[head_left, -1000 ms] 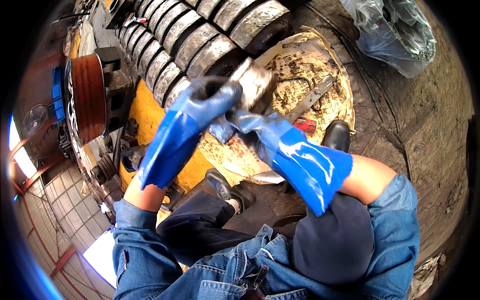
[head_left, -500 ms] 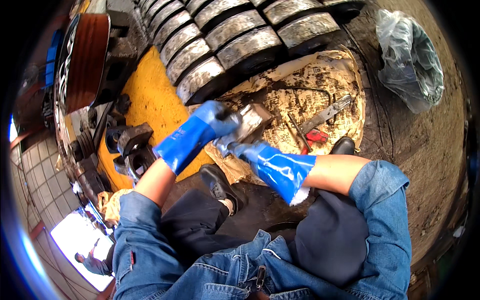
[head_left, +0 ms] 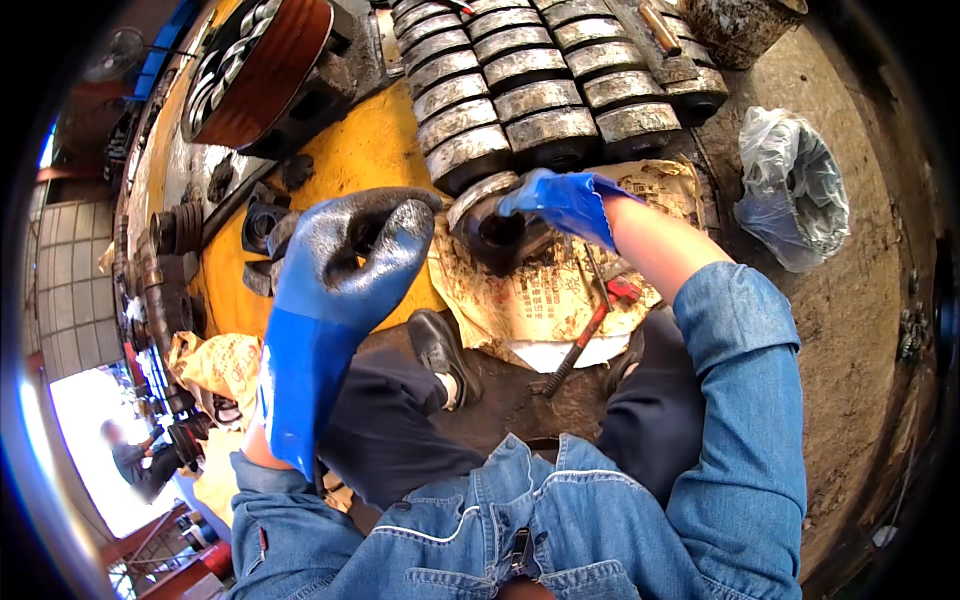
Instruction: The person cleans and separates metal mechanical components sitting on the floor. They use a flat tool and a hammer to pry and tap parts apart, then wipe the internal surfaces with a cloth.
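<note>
My left hand point(head_left: 365, 245), in a blue rubber glove with dark grease on the fingers, is raised toward the camera. Its thumb and fingers curl together into a ring; anything between their tips is hidden. My right hand point(head_left: 562, 205), in a matching glove, grips a greasy curved metal block point(head_left: 482, 205) from its right side. A dark round hole shows in the block's face. The block is tilted above an oil-stained paper sheet point(head_left: 490, 310). Below my right forearm lie a red-handled tool point(head_left: 578, 350) and another red item point(head_left: 624, 289).
Rows of similar metal blocks point(head_left: 540, 100) stand ahead, with a bucket point(head_left: 745, 25) behind them. A plastic-lined bin point(head_left: 795, 190) is at right. Loose dark blocks point(head_left: 262, 228) sit on the yellow floor point(head_left: 390, 140), near a large reddish-brown cylindrical part point(head_left: 265, 85). Another person point(head_left: 140, 460) is far left.
My hands were together at the block; now my left hand has come away, back and to the left. My right hand has moved forward with the block and turned it. The view has shifted.
</note>
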A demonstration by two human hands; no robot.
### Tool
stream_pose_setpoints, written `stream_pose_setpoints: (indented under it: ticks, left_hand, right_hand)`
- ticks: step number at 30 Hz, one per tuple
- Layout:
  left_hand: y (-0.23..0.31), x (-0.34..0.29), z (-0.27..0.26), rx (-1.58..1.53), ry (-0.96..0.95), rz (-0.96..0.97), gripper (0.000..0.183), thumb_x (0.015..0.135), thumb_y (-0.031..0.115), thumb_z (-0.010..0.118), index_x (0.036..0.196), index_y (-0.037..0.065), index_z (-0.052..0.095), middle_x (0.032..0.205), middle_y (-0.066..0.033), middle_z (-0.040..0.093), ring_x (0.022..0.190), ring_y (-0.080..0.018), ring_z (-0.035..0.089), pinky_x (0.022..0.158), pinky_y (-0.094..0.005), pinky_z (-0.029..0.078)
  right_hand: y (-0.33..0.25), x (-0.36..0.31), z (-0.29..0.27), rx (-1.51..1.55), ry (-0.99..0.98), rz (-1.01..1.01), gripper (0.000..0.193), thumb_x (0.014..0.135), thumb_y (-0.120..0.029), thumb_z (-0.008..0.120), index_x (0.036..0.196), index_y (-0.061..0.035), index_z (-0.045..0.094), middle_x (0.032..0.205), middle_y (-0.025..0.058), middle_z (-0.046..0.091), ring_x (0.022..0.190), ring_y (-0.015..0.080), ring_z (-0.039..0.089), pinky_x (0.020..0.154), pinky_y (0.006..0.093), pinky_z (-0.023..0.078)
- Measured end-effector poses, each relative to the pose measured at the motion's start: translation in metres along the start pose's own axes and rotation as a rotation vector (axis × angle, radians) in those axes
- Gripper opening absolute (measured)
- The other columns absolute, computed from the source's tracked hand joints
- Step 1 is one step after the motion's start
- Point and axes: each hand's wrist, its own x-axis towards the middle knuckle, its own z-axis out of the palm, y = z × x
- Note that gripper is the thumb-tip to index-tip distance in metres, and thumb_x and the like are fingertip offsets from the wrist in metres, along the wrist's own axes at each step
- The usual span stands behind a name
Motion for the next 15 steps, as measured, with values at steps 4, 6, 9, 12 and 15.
stream_pose_setpoints:
  ticks: [4,6,9,12,15]
  left_hand:
    - [-0.023,-0.028,0.008,-0.045,0.074,0.002,0.025,0.091,0.018,0.07,0.104,-0.004,0.073,0.088,-0.0095,0.074,0.08,-0.0101,0.065,0.076,-0.0262,0.052]
    - [-0.059,-0.02,0.015,0.075,0.105,-0.007,0.032,0.089,0.026,0.073,0.104,-0.002,0.073,0.089,-0.0161,0.075,0.081,-0.0176,0.07,0.077,-0.0309,0.054]
    - [-0.052,-0.013,0.032,0.324,-0.05,-0.21,0.033,0.093,0.032,0.067,0.108,0.003,0.073,0.085,-0.0124,0.073,0.078,-0.0166,0.069,0.075,-0.0316,0.053]
    - [-0.062,-0.013,0.043,0.721,-0.17,0.025,0.031,0.088,0.037,0.066,0.101,0.01,0.074,0.092,-0.0196,0.071,0.088,-0.0377,0.069,0.079,-0.0431,0.055]
    - [-0.088,-0.019,0.053,0.801,-0.231,0.118,0.035,0.088,0.042,0.065,0.095,0.008,0.072,0.084,-0.0178,0.071,0.084,-0.0371,0.069,0.076,-0.0474,0.054]
  right_hand:
    - [-0.022,-0.039,-0.009,-0.638,0.194,0.209,0.047,0.089,-0.039,0.068,0.117,-0.0021,0.07,0.098,0.0175,0.072,0.088,0.0216,0.063,0.083,0.0398,0.05]
    - [-0.086,-0.1,0.022,-0.722,0.208,0.462,0.049,0.086,-0.043,0.07,0.114,-0.0018,0.071,0.101,0.0185,0.073,0.084,0.0237,0.064,0.083,0.0419,0.051]
    - [-0.041,-0.125,0.022,-0.952,0.244,0.534,0.049,0.087,-0.042,0.07,0.113,-0.0004,0.071,0.107,0.021,0.072,0.09,0.0253,0.067,0.085,0.0442,0.052]
    - [0.062,-0.132,0.02,-0.928,0.236,0.589,0.034,0.073,-0.033,0.075,0.092,-0.0051,0.075,0.096,0.0158,0.073,0.087,0.0256,0.07,0.081,0.0393,0.056]
    - [0.154,-0.128,0.033,-1.018,0.437,0.753,0.04,0.061,-0.031,0.079,0.095,-0.0095,0.077,0.103,0.0152,0.074,0.098,0.03,0.071,0.089,0.0372,0.056]
